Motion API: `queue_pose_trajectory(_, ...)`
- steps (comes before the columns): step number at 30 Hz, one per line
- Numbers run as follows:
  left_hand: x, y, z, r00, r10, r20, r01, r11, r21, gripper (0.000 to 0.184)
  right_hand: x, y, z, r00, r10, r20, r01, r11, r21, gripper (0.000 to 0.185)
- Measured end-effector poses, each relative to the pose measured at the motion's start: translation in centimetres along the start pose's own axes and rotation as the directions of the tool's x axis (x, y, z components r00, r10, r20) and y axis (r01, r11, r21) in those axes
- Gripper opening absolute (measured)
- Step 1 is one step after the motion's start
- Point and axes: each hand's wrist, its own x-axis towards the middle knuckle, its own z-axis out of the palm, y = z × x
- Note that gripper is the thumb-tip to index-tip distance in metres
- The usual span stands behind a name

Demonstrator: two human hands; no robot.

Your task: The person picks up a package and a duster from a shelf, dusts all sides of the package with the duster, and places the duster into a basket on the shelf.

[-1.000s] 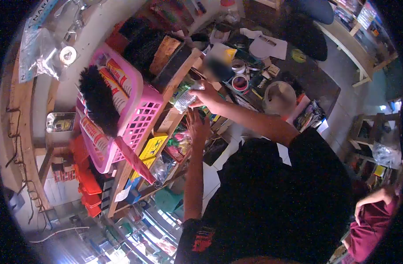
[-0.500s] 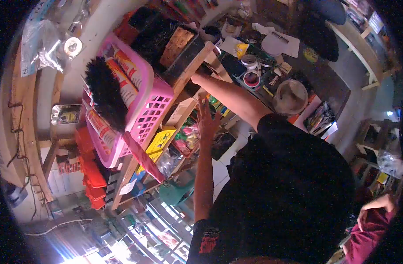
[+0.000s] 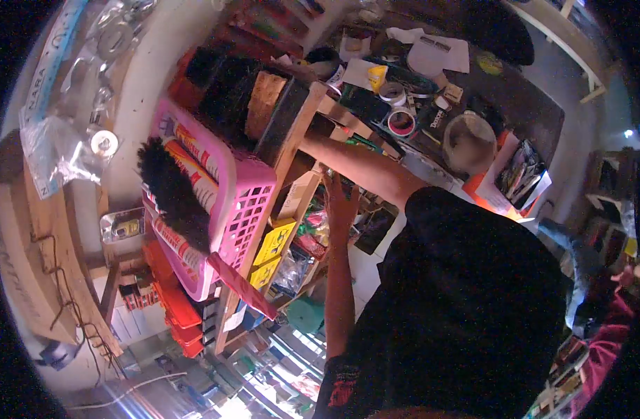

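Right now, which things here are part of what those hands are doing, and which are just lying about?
Seemingly in use:
wooden shelf
right forearm, reaching into it, hand hidden
left hand, fingers spread, beside the shelf

Apparently just lying about:
pink basket
white tubes inside it
black bristly brush
round tub on the table

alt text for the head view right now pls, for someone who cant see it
A person's bare right forearm reaches into a wooden shelf, the hand hidden, while the left hand is near the shelf's edge. A pink basket of printed tubes fills the picture's left side; a cluttered dark table lies beyond.
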Motion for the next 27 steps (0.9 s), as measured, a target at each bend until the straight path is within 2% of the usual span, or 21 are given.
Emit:
queue_pose_trajectory(3,-0.3,-0.7,0.8,0.996,-0.078,0.049,0.08,0.996,-0.046,0.079,0.3,0.9,0.3,1.0,0.011,0.0,-0.011,0.999,0.033,0.038)
queue_pose_trajectory(5,-0.2,-2.9,2.5,0.992,-0.042,0.118,0.037,0.999,0.039,0.082,0.2,1.1,0.5,1.0,0.023,0.014,-0.024,0.998,0.055,0.039)
queue_pose_trajectory(8,-1.4,-5.7,4.4,0.99,-0.026,0.137,0.028,1.0,-0.015,0.08,0.4,2.0,0.7,0.998,0.043,0.035,-0.047,0.993,0.106,0.039)
queue_pose_trajectory(10,-0.5,-0.8,0.6,0.997,-0.04,0.07,0.052,0.983,-0.175,0.079,0.3,2.7,0.6,0.996,0.059,0.063,-0.068,0.985,0.16,0.04)
queue_pose_trajectory(11,0.0,0.8,-1.0,0.997,-0.046,0.069,0.058,0.981,-0.188,0.077,0.3,3.0,0.3,0.994,0.066,0.085,-0.081,0.977,0.197,0.04)
queue_pose_trajectory(13,0.3,2.9,-3.3,0.996,-0.069,0.061,0.081,0.972,-0.22,0.075,0.2,5.1,-1.1,0.978,0.097,0.184,-0.156,0.928,0.337,0.041)
queue_pose_trajectory(14,0.2,2.0,-2.6,0.996,-0.063,0.067,0.075,0.981,-0.179,0.074,0.1,6.3,-2.2,0.954,0.117,0.276,-0.232,0.871,0.433,0.041)
queue_pose_trajectory(16,-0.2,-0.5,-0.7,0.996,-0.054,0.077,0.061,0.994,-0.094,0.073,-3.0,5.1,-5.4,0.826,0.181,0.534,-0.472,0.74,0.479,0.041)
queue_pose_trajectory(18,-0.8,-1.7,-0.2,0.998,-0.038,0.052,0.041,0.996,-0.074,0.067,-8.6,0.8,-10.0,0.685,0.214,0.697,-0.586,0.73,0.352,0.038)
queue_pose_trajectory(20,-1.3,-1.9,-0.1,0.998,-0.019,0.052,0.02,1.0,-0.017,0.063,-14.4,-3.9,-13.8,0.72,0.194,0.666,-0.506,0.803,0.313,0.032)
queue_pose_trajectory(22,-1.4,-1.5,-0.9,0.998,-0.016,0.06,0.016,1.0,-0.008,0.059,-15.1,-1.4,-18.1,0.784,0.313,0.536,-0.442,0.888,0.128,0.036)
queue_pose_trajectory(23,-1.1,-0.9,-1.1,0.998,-0.009,0.059,0.009,1.0,-0.008,0.057,-15.0,0.1,-19.6,0.804,0.411,0.43,-0.437,0.899,-0.042,0.037)
queue_pose_trajectory(25,-1.3,0.5,-1.4,0.999,-0.036,-0.018,0.035,0.999,-0.032,0.054,-14.3,3.9,-22.2,0.833,0.528,0.164,-0.447,0.818,-0.361,0.039)
queue_pose_trajectory(26,-1.2,0.9,-1.5,0.998,-0.046,-0.053,0.044,0.998,-0.042,0.052,-12.5,7.2,-23.6,0.917,0.373,0.142,-0.236,0.794,-0.561,0.04)
queue_pose_trajectory(27,-1.1,1.1,-1.4,0.996,-0.04,-0.076,0.037,0.999,-0.038,0.052,-9.9,11.3,-25.1,0.965,0.208,0.157,-0.029,0.685,-0.728,0.041)
